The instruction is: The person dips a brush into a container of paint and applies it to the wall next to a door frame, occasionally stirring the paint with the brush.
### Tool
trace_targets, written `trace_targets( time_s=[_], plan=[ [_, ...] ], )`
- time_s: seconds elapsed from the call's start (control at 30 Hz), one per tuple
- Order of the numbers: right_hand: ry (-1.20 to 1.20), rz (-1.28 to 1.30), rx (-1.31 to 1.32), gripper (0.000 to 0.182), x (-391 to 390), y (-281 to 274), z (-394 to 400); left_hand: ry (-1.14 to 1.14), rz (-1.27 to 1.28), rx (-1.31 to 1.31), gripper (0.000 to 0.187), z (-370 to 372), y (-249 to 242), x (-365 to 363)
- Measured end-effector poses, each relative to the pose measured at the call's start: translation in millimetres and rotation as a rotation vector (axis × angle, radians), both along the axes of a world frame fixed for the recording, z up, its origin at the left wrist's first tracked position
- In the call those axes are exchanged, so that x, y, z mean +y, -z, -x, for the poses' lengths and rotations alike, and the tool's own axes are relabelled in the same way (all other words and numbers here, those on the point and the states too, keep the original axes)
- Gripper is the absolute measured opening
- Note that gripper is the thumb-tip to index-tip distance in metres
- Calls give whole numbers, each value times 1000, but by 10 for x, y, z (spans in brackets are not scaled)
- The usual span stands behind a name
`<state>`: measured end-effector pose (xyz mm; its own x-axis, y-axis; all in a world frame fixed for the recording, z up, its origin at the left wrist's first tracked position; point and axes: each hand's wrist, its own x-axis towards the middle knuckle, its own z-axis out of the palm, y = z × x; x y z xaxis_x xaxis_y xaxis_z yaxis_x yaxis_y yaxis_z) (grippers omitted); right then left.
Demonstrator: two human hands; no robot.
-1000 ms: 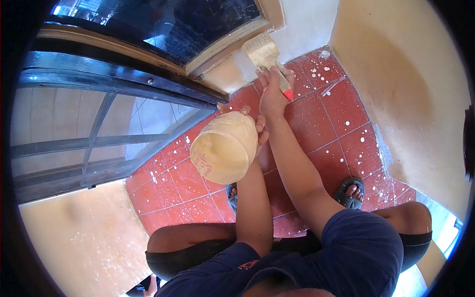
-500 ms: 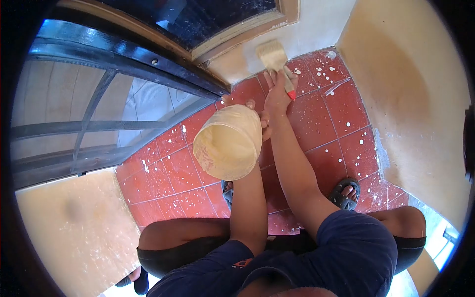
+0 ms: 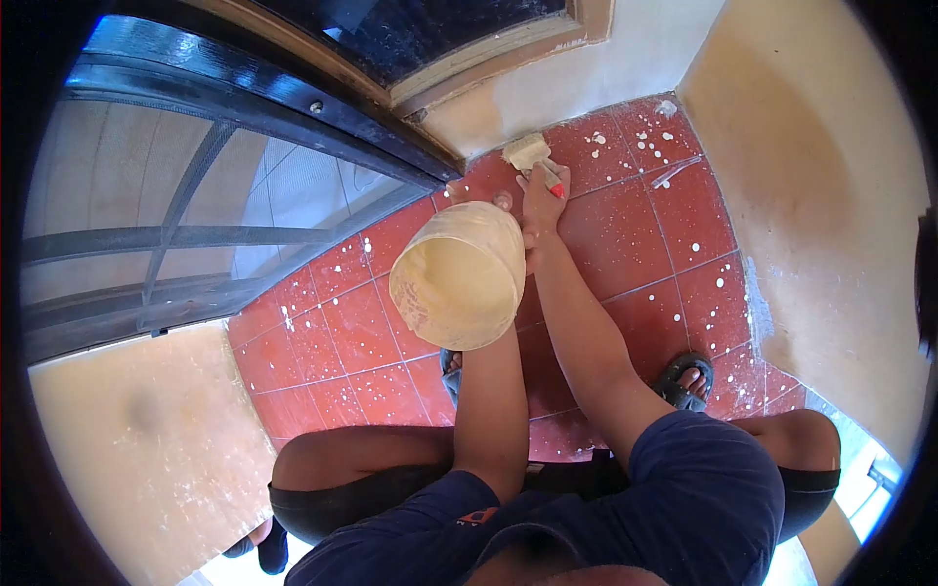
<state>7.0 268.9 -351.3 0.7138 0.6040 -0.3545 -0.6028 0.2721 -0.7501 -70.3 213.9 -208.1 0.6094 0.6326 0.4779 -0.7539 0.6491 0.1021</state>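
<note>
In my left hand (image 3: pixel 503 201) is a cream-coloured paint tub (image 3: pixel 461 283), its open mouth tilted toward me and its inside coated with pale paint. The tub covers most of that hand; only some fingertips show past its far side. Just beyond it, my right hand (image 3: pixel 543 203) is closed round the handle of a wide paintbrush (image 3: pixel 528 150) with a red handle end. The brush's pale, paint-loaded bristles are at the foot of the wall (image 3: pixel 557 98), close over the red floor.
Red floor tiles (image 3: pixel 616 239) are spattered with pale paint drops. On the left stands a dark metal-framed mesh door (image 3: pixel 186 234), with a wooden frame (image 3: pixel 489 63) beyond it. A beige wall (image 3: pixel 811 195) closes the right side. My sandalled foot (image 3: pixel 684 379) rests on the tiles.
The brush has moved down from the wall to its base, and my right hand has turned with it. The tub has shifted slightly right in view.
</note>
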Motion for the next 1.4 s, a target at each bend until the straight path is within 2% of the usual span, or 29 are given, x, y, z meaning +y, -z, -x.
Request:
trace_targets(
  time_s=[0.1,0.2,0.27,0.37,0.47,0.57,0.73,0.8,0.87,0.97,1.13,1.23,1.4],
  plan=[
    [-5,26,0,17,105,2,59,-23,7,6,45,60,7,15],
    [9,3,-151,17,244,-49,123,4,3,-16,45,70,46,75],
    [50,-71,57,17,269,-234,97,42,-11,-38,44,75,81,73],
    [42,-86,25,17,28,-479,37,-34,37,-22,44,66,50,16],
    [60,13,64,17,37,-378,33,-46,90,-2,44,15,-28,12],
    [69,-43,104,17,276,-306,48,-37,55,14,43,23,64,18],
    [90,-149,99,18,173,-1248,-92,-53,131,74,42,46,85,-49],
    [86,-186,88,19,29,-1369,-74,-40,126,42,41,17,107,-20],
    [109,-271,66,21,-67,-1379,-128,-18,114,10,41,-7,118,-3],
    [106,-247,-9,21,-69,-1233,-161,-9,115,5,41,-6,110,11],
    [26,-182,-74,15,53,-268,-45,-23,58,25,41,-46,111,13],
    [9,-102,-49,12,8,-119,-50,-3,41,35,43,-46,95,4],
    [173,-99,-76,16,258,-277,-169,-77,147,144,46,138,214,-261]
  ],
)
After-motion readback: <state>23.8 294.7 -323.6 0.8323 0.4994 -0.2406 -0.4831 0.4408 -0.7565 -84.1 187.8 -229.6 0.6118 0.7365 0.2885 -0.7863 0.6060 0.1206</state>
